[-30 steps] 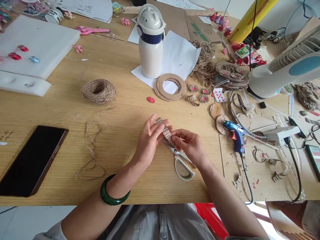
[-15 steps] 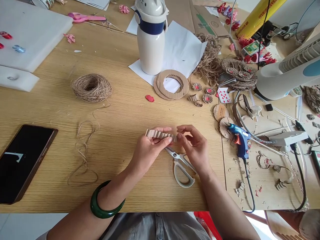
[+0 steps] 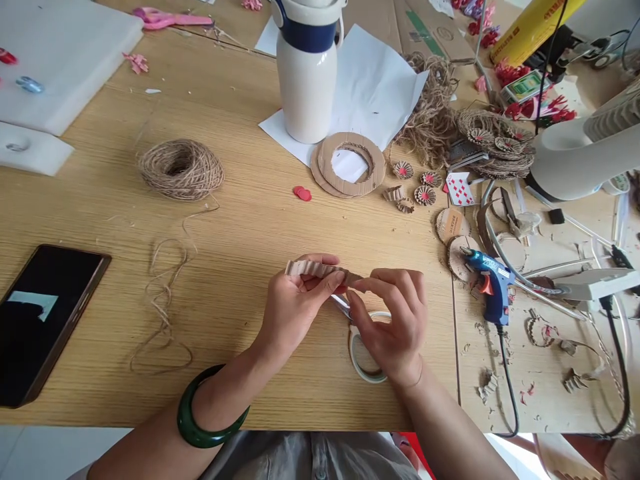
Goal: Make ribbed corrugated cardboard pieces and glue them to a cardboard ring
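Note:
A short strip of corrugated cardboard [image 3: 313, 268] is held level just above the wooden table [image 3: 240, 200]. My left hand [image 3: 295, 310] grips its left and middle part, fingers curled under it. My right hand [image 3: 393, 320] pinches the strip's right end between thumb and forefinger. Under my right hand lie grey-handled scissors [image 3: 367, 363], partly hidden. A green bangle [image 3: 203, 427] sits on my left wrist.
Ball of jute twine [image 3: 181, 169] with loose loops of twine at left. Black phone [image 3: 43, 320] near the left edge. White bottle [image 3: 307, 73], cardboard ring [image 3: 350, 163], blue glue gun [image 3: 487, 283] with cord, cardboard scraps and a white fan [image 3: 580, 153] at right.
The strip went from tilted to level. My right hand moved down over the scissors' handles and now pinches the strip's right end. The view shifted forward slightly.

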Demonstrator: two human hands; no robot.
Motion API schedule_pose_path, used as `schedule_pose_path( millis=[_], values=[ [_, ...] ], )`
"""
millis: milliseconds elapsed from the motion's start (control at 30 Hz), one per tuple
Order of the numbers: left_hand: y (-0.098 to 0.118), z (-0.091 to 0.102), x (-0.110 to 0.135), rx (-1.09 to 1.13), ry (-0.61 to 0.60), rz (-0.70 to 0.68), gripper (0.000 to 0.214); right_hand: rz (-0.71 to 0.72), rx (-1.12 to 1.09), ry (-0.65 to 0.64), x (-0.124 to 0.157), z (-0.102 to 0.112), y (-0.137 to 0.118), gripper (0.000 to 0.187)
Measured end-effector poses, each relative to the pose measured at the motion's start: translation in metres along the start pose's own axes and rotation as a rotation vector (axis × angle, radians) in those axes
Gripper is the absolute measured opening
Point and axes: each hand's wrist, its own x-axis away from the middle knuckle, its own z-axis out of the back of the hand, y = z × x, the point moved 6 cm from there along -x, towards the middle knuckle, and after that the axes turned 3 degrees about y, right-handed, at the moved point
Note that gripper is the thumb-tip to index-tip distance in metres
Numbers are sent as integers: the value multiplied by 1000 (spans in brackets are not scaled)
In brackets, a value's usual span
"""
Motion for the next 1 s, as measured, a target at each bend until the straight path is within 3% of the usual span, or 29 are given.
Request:
schedule_pose_path(
  millis=[300, 533, 867, 1000],
  values=[
    [-1, -6, 5, -56, -63, 1, 44, -192, -45, -55, 4, -13, 19, 12],
    [0, -9, 6, -76, -95, 16, 59, -182, -73, -59, 5, -13, 21, 14],
    [7, -9, 14, -386, -118, -265, 55, -243, -160, -95, 5, -16, 23, 11],
    [3, -12, 12, -247, -160, -170, 59, -227, -198, -104, 4, -15, 23, 13]
  ],
)
